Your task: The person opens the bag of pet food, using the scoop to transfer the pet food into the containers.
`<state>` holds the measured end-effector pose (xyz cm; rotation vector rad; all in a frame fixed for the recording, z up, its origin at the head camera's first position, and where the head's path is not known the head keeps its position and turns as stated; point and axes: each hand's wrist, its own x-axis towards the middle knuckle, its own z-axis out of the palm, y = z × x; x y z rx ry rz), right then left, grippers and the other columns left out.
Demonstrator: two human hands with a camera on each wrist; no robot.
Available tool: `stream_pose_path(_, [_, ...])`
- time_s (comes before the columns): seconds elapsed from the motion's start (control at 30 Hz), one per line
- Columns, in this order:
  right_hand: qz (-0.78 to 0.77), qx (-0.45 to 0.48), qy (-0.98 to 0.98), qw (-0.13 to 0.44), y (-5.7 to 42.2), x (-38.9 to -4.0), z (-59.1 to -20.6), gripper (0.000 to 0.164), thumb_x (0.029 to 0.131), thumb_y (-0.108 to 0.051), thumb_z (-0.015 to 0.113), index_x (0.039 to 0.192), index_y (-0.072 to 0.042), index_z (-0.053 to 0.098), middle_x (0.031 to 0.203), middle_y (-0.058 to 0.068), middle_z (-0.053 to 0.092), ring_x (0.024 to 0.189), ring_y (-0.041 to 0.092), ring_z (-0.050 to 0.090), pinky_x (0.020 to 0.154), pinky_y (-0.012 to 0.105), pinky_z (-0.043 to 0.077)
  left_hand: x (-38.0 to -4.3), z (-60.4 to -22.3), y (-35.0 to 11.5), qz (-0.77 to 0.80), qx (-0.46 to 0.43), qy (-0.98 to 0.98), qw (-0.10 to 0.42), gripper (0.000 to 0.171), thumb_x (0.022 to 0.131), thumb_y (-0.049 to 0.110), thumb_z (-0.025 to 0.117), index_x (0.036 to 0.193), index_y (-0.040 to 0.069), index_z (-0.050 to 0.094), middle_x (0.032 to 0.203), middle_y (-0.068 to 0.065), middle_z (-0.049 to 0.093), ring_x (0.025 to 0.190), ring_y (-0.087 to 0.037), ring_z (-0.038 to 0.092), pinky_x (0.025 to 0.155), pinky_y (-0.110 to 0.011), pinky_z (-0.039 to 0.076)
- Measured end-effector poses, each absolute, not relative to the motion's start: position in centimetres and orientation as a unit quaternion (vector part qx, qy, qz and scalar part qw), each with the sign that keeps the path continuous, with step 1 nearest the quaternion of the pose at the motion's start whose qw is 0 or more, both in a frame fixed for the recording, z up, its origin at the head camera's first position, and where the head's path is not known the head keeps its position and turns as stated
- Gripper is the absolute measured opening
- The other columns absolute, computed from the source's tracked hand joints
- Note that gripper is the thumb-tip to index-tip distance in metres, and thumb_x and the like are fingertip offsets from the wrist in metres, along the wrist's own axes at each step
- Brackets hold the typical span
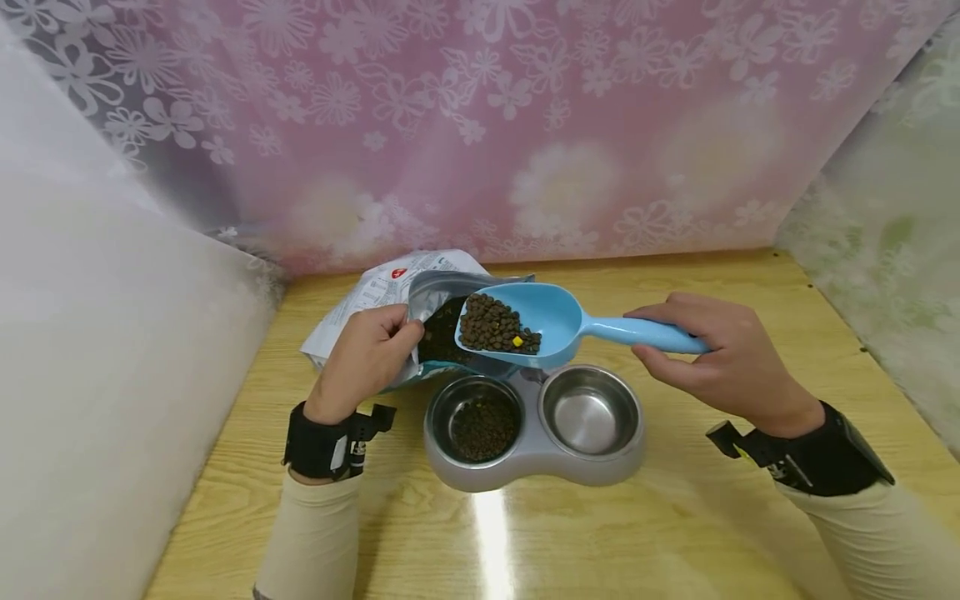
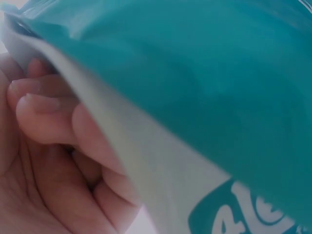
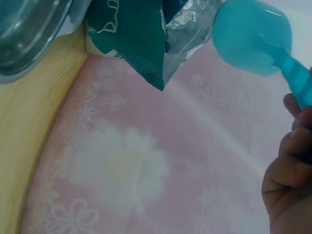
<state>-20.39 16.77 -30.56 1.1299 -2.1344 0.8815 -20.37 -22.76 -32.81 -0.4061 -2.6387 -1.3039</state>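
A blue scoop (image 1: 557,321) carries brown kibble (image 1: 491,323) with a yellow piece among it. My right hand (image 1: 716,354) grips its handle, and the scoop's front overlaps the mouth of the food bag in the head view. With fingers curled, my left hand (image 1: 367,354) pinches the near-left edge of that bag (image 1: 375,292), which is white and teal with a silvery lining. More dark kibble (image 1: 444,333) shows inside it. In the left wrist view, the teal bag side (image 2: 195,73) fills most of the picture beside my curled fingers (image 2: 48,117).
A grey double feeder (image 1: 528,467) stands just in front of the bag on the wooden table (image 1: 600,542). Kibble lies in its left steel bowl (image 1: 472,383); the right steel bowl (image 1: 588,417) shows bare metal. A pink flowered sheet (image 1: 465,167) hangs behind.
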Motion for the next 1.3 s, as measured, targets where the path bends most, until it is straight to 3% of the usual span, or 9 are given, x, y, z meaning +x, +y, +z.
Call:
stream_pose_path(0.37, [0.32,0.391,-0.798,0.327,19.9,-17.9,-30.8,0.056,0.099,-0.051,0.062,0.093,0.002,0.076,0.069,-0.003,0.055,0.062,-0.003,0.036,0.06,0.016,0.025,-20.6,-32.8,-22.6,-0.422,-0.136,-0.892,0.09,0.039,0.098,0.015,0.057,0.062,0.013,0.04,0.055,0.004,0.028,0.046,-0.014,0.031,0.047,-0.029,0.025])
stream_pose_path(0.57, [0.289,0.379,-0.815,0.328,22.2,-16.9,-31.7,0.056,0.099,-0.052,0.061,0.094,0.001,0.077,0.07,-0.004,0.054,0.063,-0.004,0.033,0.061,0.016,0.024,-20.7,-32.9,-22.6,-0.414,-0.136,-0.895,0.089,0.038,0.098,0.015,0.056,0.063,0.013,0.041,0.055,0.003,0.029,0.047,-0.016,0.032,0.047,-0.029,0.026])
stream_pose_path(0.9, [0.266,0.368,-0.834,0.313,25.0,-16.0,-33.1,0.056,0.098,-0.053,0.061,0.095,0.0,0.078,0.07,-0.005,0.054,0.064,-0.005,0.034,0.061,0.015,0.025,-21.0,-32.5,-22.6,-0.409,-0.137,-0.897,0.091,0.038,0.098,0.015,0.054,0.063,0.011,0.041,0.055,0.001,0.029,0.046,-0.018,0.03,0.046,-0.03,0.023])
stream_pose_path(1.3, [0.227,0.356,-0.874,0.24,27.1,-15.2,-35.3,0.054,0.098,-0.057,0.057,0.103,-0.008,0.078,0.075,-0.012,0.053,0.066,-0.007,0.035,0.059,0.017,0.028,-20.9,-32.9,-22.5,-0.412,-0.141,-0.896,0.088,0.038,0.098,0.014,0.053,0.063,0.009,0.04,0.055,0.0,0.028,0.045,-0.018,0.029,0.046,-0.03,0.023])
